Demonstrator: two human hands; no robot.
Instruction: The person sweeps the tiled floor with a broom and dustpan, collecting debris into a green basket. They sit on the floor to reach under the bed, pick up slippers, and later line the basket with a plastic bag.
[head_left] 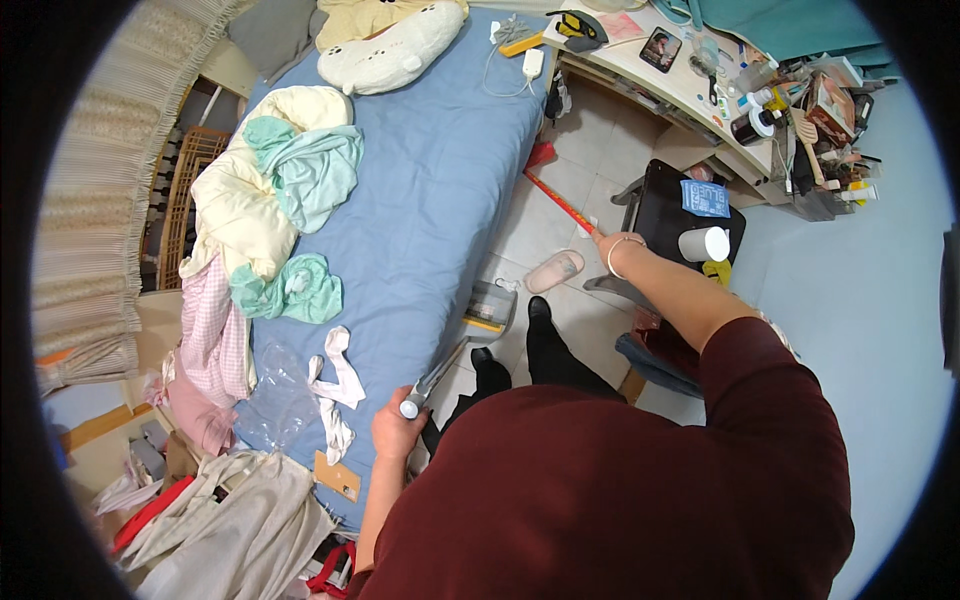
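Beside the bed's near edge, my left hand (397,430) is closed around the grey upright handle of a long-handled dustpan (492,300). The pan rests on the floor by the bed, its lip yellow. My right hand (618,250), with a pale bangle at the wrist, grips a broom (562,203) by its thin red-orange stick. The stick slants away to the far left, and a red part (540,153) shows at its far end near the bed's side; the bristles are hidden. Between broom and dustpan a pale pink slipper (554,271) lies on the tiles.
Left is a blue-sheeted bed (410,190) with a cream quilt (235,215), green cloths, white socks (340,370) and a plastic bag. A black chair (660,195) holding a white roll (703,244) stands right, beneath a cluttered desk (640,75). My feet are near the dustpan.
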